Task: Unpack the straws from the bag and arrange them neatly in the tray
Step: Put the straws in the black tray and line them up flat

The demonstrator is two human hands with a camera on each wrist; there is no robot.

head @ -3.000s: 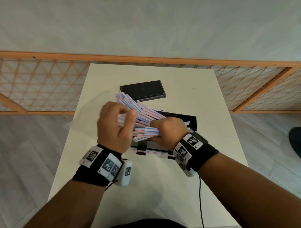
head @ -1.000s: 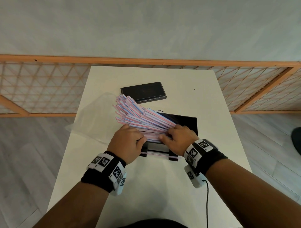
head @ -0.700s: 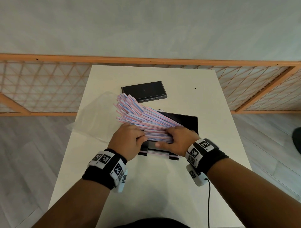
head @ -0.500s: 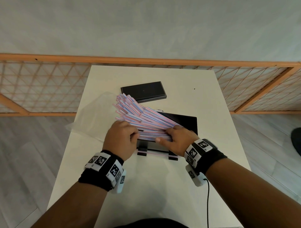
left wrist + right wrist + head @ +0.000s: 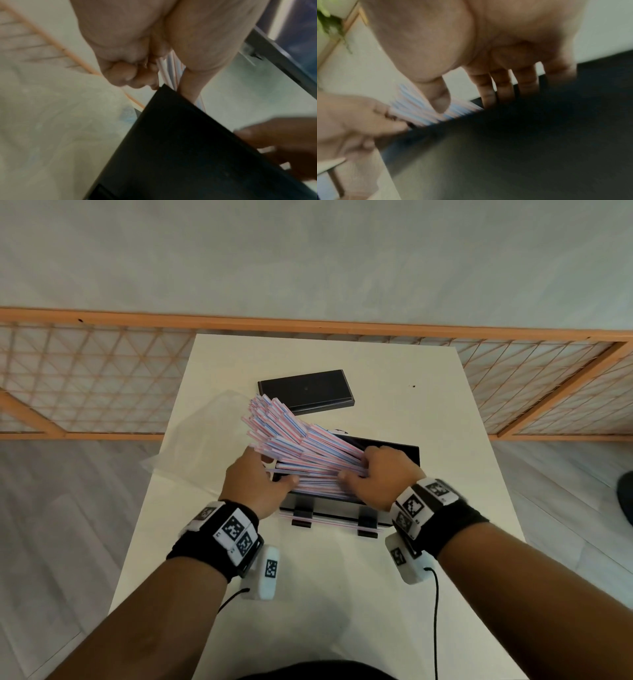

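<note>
A thick bundle of pink-and-blue striped straws (image 5: 301, 450) lies fanned out over the black tray (image 5: 407, 450), its left ends sticking out past the tray toward the bag. My left hand (image 5: 274, 475) grips the bundle near the tray's left end; in the left wrist view the fingers (image 5: 137, 77) curl against the straws (image 5: 171, 67). My right hand (image 5: 356, 470) grips the bundle's right end, thumb in front. In the right wrist view the thumb (image 5: 440, 100) presses the straws (image 5: 412, 106) and the fingers reach behind the tray's edge (image 5: 530, 121).
The clear plastic bag (image 5: 202, 440) lies flat on the white table (image 5: 342, 594), left of the tray. A flat black lid (image 5: 305, 392) sits behind the straws. One loose straw (image 5: 332, 520) lies at the tray's front feet. A wooden lattice fence (image 5: 85, 378) borders the table's far side.
The bundle has come down from mid-air onto the tray. Over the last second both hands stay on it and the left hand has shifted slightly up and left along the straws.
</note>
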